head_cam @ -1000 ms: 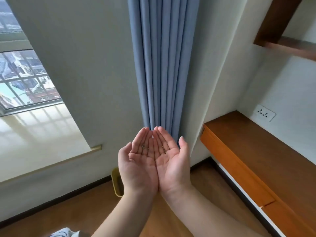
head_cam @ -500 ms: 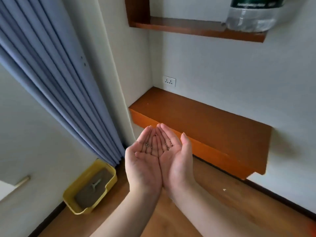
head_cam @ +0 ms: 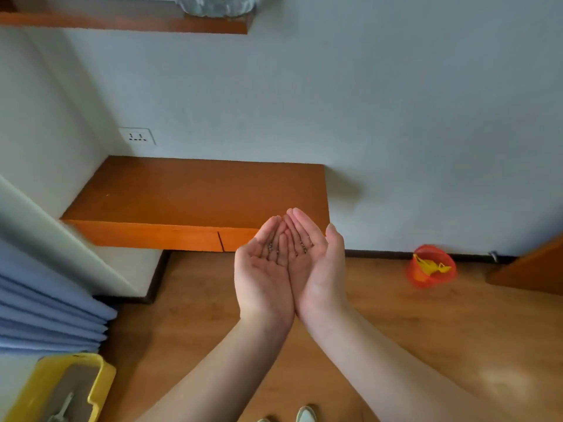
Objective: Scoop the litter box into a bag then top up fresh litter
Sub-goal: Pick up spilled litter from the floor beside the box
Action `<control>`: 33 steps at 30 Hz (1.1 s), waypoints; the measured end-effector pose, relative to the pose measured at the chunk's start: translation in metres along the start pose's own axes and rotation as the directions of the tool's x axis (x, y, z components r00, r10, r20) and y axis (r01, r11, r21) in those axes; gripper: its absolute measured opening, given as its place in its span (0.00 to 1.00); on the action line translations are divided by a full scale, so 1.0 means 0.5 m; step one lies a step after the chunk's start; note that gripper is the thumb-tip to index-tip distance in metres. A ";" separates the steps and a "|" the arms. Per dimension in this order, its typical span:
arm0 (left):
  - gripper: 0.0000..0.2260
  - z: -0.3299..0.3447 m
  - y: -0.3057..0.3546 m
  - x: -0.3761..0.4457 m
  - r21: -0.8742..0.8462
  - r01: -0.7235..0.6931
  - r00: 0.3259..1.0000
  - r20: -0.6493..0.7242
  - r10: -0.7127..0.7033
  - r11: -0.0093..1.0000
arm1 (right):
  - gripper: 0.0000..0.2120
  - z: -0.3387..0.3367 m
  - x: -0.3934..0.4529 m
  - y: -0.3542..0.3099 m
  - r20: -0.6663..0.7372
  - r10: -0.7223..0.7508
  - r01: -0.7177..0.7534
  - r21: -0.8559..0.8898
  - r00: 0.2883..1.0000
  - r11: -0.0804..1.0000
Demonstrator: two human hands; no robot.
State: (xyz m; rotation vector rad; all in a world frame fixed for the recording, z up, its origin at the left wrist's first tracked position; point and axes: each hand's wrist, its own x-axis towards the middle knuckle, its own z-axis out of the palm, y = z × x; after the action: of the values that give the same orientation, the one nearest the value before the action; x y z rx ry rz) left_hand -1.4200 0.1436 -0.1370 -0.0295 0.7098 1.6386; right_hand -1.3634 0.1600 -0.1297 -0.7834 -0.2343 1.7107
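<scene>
View has swung right over the last second — window and curtain centre, then shelf corner, now the wall with the orange-red bag on the floor at right. Hands haven't changed through the swing: left hand and right hand pressed edge to edge, palms up, fingers nearly straight and slightly cupped, not curled round anything. A few dark granules sit loose in the finger creases (litter, most likely, too small to confirm).

My read: person is turning from the box toward the bag to dump the stray grains. That's cleanup, not the scooping proper, so the task looks early or mid.

Containers:
- Yellow litter box at bottom left, well apart from the hands, partly cropped. Grey litter inside, with a pale scoop lying on it, untouched.
- Orange-red bag sits near the skirting, mouth open toward camera, something yellow inside — can't tell what.
- Clear vessel on the upper shelf, cropped; contents unclear.

No fresh-litter supply visible. Low wooden ledge and wall socket behind the hands, blue curtain at left.

Risk: grains slip through the seam between palms on the way over.
</scene>
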 end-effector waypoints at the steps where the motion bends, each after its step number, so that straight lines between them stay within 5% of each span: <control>1: 0.19 0.005 -0.012 0.002 0.004 0.033 0.999 0.013 -0.033 0.999 | 0.26 -0.008 -0.003 -0.010 -0.018 -0.030 0.031 0.015 0.999 0.999; 15: 0.18 0.104 -0.244 -0.017 0.151 0.331 0.922 0.160 -0.353 0.932 | 0.25 -0.171 -0.037 -0.199 -0.249 -0.326 0.366 0.138 0.912 0.920; 33: 0.18 0.329 -0.841 -0.112 0.321 0.556 0.779 0.122 -0.616 0.767 | 0.25 -0.623 -0.071 -0.667 -0.480 -0.457 0.573 0.124 0.749 0.810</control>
State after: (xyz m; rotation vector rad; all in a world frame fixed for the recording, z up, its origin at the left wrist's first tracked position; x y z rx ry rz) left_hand -0.9668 0.1785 -0.1605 0.1149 0.6581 0.9069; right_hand -0.9077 0.1509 -0.1718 -0.7821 0.0829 0.9741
